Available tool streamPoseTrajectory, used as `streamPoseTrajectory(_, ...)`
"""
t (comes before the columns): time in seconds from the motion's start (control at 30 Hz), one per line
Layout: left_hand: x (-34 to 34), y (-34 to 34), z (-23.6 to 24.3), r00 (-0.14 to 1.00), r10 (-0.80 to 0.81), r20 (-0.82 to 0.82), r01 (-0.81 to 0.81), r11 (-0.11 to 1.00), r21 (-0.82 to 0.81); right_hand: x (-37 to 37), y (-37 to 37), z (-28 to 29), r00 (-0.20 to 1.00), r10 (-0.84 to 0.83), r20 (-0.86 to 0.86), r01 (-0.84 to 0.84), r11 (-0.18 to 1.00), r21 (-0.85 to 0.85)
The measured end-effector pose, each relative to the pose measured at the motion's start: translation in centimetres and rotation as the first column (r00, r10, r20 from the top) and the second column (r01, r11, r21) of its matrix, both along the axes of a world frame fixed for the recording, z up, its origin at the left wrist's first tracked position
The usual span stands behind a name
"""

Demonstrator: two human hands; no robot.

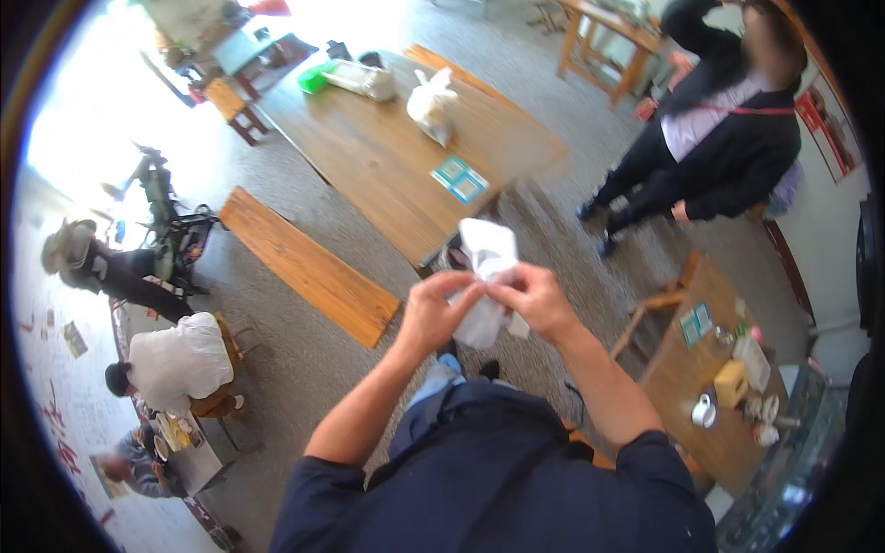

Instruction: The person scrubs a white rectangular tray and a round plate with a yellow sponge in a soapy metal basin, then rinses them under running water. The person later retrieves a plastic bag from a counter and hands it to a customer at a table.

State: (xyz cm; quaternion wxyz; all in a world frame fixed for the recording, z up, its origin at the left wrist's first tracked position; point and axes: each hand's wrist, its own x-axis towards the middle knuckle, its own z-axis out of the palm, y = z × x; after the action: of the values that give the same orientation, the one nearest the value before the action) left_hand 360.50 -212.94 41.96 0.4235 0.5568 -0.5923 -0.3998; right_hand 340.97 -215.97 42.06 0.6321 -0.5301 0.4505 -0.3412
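Both hands meet in front of my body, fingertips pinched together. My left hand (442,309) and my right hand (537,300) grip a thin white bag (489,247) between thumbs and fingers. One white part of it stands up above the fingers, and a more see-through part (479,327) hangs below them. Whether anything is inside it I cannot tell. Just beyond my hands is the near end of a long wooden table (369,175). A tied white plastic bag (431,106) sits on that table, with a blue-green card (459,179) nearer to me.
A wooden bench (309,263) lies along the left. At right, a smaller table (682,405) holds a tape roll (704,410) and a yellow box (731,383). A person in dark clothes (710,120) stands at far right; several others are at left, near a parked two-wheeler (166,217).
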Motion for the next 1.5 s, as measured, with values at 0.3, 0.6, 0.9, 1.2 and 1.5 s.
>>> streamPoseTrajectory(0.3,0.0,-2.7,-0.2,0.9,0.156,-0.406,-0.033,0.955,0.294,-0.3,-1.6,-1.5,0.982,-0.045,0.184,0.008,0.981,0.196)
streamPoseTrajectory(0.6,9.6,0.0,-6.2,0.207,0.31,-0.928,-0.081,0.951,0.299,-4.1,-5.2,-9.5,0.556,-0.75,0.357,0.379,0.612,0.694)
streamPoseTrajectory(0.9,3.5,-1.2,-2.4,0.865,-0.113,0.488,0.193,0.974,-0.117,3.3,-3.4,-3.2,0.982,-0.148,0.114,0.103,0.938,0.33)
streamPoseTrajectory(1.2,6.0,-6.1,-2.9,0.884,-0.039,0.466,0.071,0.996,-0.053,-2.3,-4.1,-1.5,0.567,-0.161,-0.808,-0.496,0.716,-0.49)
streamPoseTrajectory(1.5,5.0,-3.1,12.5,0.814,0.577,0.057,-0.241,0.426,-0.872,-4.3,-10.1,12.5,0.737,-0.653,-0.172,0.051,0.308,-0.95)
